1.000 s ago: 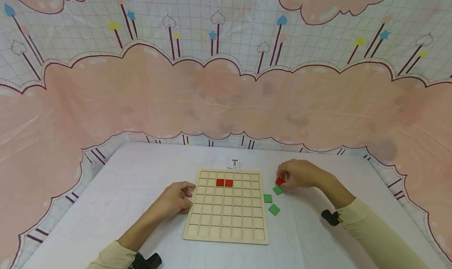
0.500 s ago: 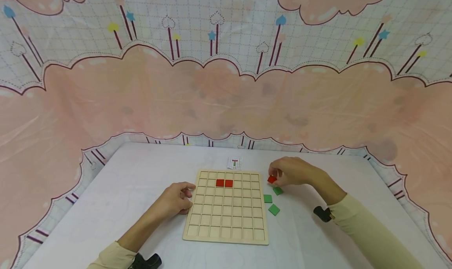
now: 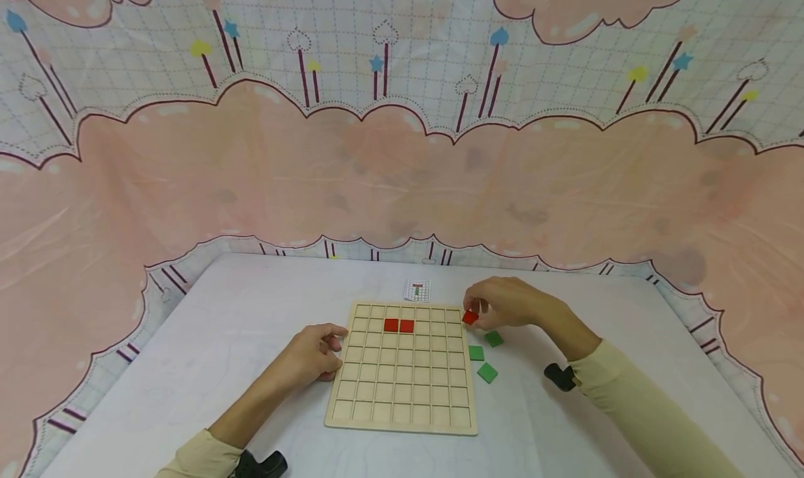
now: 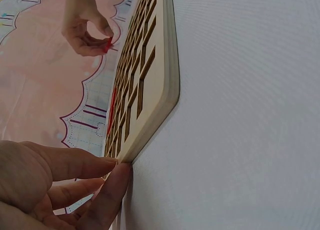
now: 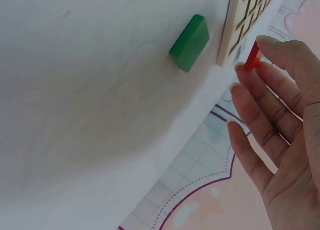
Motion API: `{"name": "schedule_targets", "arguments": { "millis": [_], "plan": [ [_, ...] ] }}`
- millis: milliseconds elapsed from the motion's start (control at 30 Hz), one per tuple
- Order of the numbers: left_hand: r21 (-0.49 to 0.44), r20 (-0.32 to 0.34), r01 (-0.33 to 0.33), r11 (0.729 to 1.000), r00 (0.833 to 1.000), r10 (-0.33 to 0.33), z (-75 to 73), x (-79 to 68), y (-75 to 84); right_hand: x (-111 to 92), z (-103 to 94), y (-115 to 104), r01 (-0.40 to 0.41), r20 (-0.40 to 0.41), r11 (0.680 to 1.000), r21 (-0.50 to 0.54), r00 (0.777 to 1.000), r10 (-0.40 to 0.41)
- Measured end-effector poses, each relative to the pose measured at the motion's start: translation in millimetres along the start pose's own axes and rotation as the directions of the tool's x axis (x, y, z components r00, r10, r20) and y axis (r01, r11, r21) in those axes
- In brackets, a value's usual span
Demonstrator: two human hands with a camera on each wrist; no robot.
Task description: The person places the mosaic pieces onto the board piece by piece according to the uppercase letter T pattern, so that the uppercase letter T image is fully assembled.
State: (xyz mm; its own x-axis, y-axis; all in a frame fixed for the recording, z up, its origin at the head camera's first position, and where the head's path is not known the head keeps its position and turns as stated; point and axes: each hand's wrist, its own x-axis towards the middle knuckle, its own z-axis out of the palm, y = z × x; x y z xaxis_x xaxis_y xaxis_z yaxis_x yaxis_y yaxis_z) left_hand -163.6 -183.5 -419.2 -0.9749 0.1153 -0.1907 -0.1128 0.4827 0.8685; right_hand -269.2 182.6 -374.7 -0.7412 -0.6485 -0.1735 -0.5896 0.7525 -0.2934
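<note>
My left hand steadies the wooden grid board at its left edge. In the left wrist view, the thumb and a finger grip the rim. Between the right thumb and fingertips, a red square tile is pinched, tilted, by the board's upper right corner; the right hand is just beyond that corner. Two red tiles sit side by side in the board's second row. The right wrist view shows the pinched tile edge-on, the other fingers spread loosely.
Right of the board lie three green tiles on the white tabletop. Behind the board is a small card printed with a grid and a red-and-green T shape. A patterned cloth hangs at the back.
My right hand has carried the red tile leftward, from beyond the green tiles to the board's upper right corner. The left hand and the board have stayed put.
</note>
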Motion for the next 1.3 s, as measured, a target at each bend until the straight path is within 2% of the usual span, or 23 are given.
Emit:
{"name": "schedule_targets", "arguments": {
  "millis": [233, 533, 800, 1067, 1300],
  "plan": [
    [-0.001, 0.010, -0.006, 1.000, 1.000, 0.006, -0.1, -1.0, 1.0, 5, -0.4, -6, 0.055, -0.009, 0.998, -0.003, 0.998, -0.055],
    [0.001, -0.002, -0.003, 1.000, 1.000, 0.003, 0.1, 0.2, 1.2, 15, 1.5, -14, 0.042, 0.009, 0.999, 0.005, 0.999, -0.042],
    [-0.002, -0.002, 0.004, 1.000, 1.000, -0.004, -0.1, 0.2, 1.8, 23, 4.1, -21, 0.092, 0.005, 0.996, -0.013, 0.996, -0.092],
    [-0.003, -0.004, -0.001, 1.000, 1.000, 0.001, -0.3, 0.3, 0.3, 33, 8.5, -27, 0.066, 0.030, 0.998, -0.020, 0.997, -0.066],
    [-0.010, -0.001, -0.002, 1.000, 1.000, 0.002, -0.4, 0.3, -0.1, 42, 12.8, -30, 0.103, 0.043, 0.993, -0.058, 0.994, -0.101]
  ]
}}
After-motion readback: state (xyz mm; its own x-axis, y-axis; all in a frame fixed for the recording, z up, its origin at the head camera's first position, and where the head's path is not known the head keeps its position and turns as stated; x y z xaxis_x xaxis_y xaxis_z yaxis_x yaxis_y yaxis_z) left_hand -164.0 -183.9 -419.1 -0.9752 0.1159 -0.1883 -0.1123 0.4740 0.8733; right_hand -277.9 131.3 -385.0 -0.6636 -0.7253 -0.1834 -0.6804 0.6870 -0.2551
